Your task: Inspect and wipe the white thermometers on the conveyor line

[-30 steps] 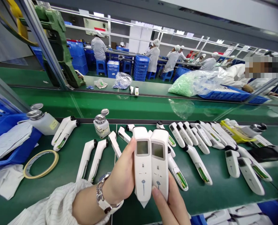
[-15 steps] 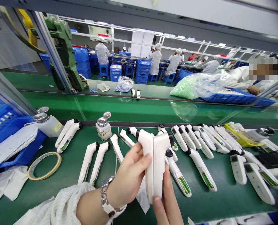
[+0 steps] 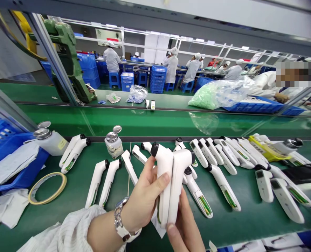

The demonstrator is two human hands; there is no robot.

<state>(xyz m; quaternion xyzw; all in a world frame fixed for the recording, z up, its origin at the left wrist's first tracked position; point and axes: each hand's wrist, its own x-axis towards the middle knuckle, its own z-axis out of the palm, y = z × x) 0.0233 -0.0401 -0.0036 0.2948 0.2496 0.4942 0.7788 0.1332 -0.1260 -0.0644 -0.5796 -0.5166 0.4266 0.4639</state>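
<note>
Now turned edge-on, two smooth white plastic handheld thermometers (image 3: 171,178), clamped between left hand (image 3: 142,199) and right hand (image 3: 184,229), might slide apart and drop.

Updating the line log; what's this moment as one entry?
left hand: grips thermometer pair | right hand: supports its lower end | pair: upright, side by side | green bench: loose thermometers lying in rows
</note>
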